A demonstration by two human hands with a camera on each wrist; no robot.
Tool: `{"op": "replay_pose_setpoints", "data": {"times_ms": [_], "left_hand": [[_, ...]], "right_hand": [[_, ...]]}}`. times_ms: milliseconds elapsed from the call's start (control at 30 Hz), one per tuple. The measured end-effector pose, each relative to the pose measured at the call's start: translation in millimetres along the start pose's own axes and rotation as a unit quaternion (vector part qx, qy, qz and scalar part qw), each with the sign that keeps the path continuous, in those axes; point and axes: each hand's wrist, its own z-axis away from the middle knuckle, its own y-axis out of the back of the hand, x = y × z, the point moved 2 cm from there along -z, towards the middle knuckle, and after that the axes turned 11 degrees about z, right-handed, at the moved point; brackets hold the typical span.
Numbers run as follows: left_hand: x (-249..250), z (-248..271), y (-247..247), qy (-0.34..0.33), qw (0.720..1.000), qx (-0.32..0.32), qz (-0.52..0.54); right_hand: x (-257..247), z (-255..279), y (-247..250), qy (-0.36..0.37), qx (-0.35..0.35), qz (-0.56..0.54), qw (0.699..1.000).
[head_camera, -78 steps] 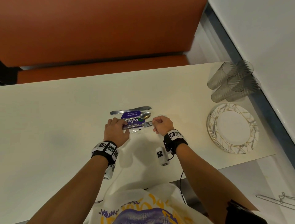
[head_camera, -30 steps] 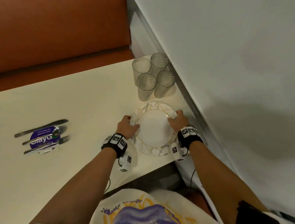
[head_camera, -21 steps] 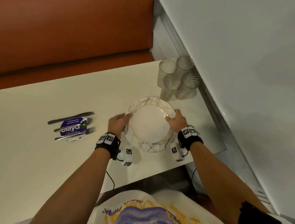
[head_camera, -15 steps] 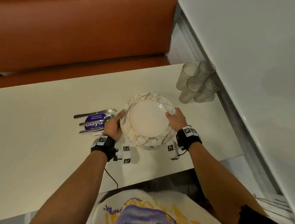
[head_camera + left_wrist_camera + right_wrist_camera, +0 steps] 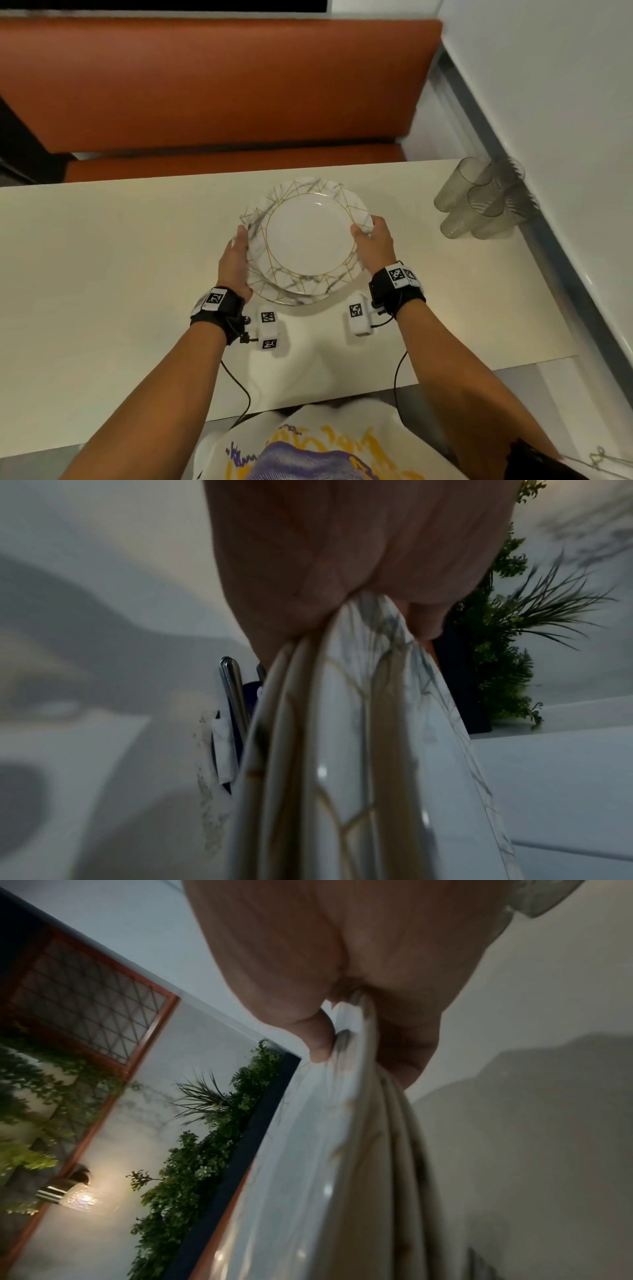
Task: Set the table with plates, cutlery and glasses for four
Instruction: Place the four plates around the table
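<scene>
A stack of white plates (image 5: pixel 305 240) with gold lines and grey marbling is held above the middle of the cream table (image 5: pixel 102 274). My left hand (image 5: pixel 236 260) grips the stack's left rim and my right hand (image 5: pixel 371 240) grips its right rim. In the left wrist view the plate stack (image 5: pixel 342 750) shows several rims edge-on under my left hand (image 5: pixel 342 561); below it lies cutlery (image 5: pixel 234 691) on a purple packet. In the right wrist view my right hand (image 5: pixel 342 974) pinches the plate stack (image 5: pixel 342 1164). The cutlery is hidden under the plates in the head view.
Several ribbed glasses (image 5: pixel 483 202) stand together at the table's far right, against a white wall (image 5: pixel 565 102). An orange bench (image 5: pixel 219 85) runs along the far side. The table's near edge (image 5: pixel 342 401) is close to my body.
Both hands have lifted the plate stack from the right end of the table and carried it left, over the spot where the cutlery lies. The glasses stayed put.
</scene>
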Motion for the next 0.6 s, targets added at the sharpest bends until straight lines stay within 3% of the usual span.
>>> {"op": "replay_pose_setpoints", "data": {"times_ms": [167, 333, 467, 600], "left_hand": [[4.5, -14.7, 17.8, -0.106, 0.989, 0.101, 0.009], [24.1, -19.8, 19.6, -0.196, 0.964, 0.177, 0.026], [38.7, -18.5, 31.3, -0.231, 0.939, 0.248, 0.051], [43.9, -23.2, 45.4, -0.242, 0.915, 0.312, 0.083]], "right_hand": [[-21.7, -17.6, 4.0, 0.003, 0.0, -0.002, 1.0], [-30.4, -49.5, 23.8, -0.007, 0.081, -0.091, 0.993], [-13.3, -82.3, 36.6, -0.04, 0.16, -0.179, 0.97], [15.8, -117.7, 32.0, -0.108, 0.171, -0.173, 0.964]]}}
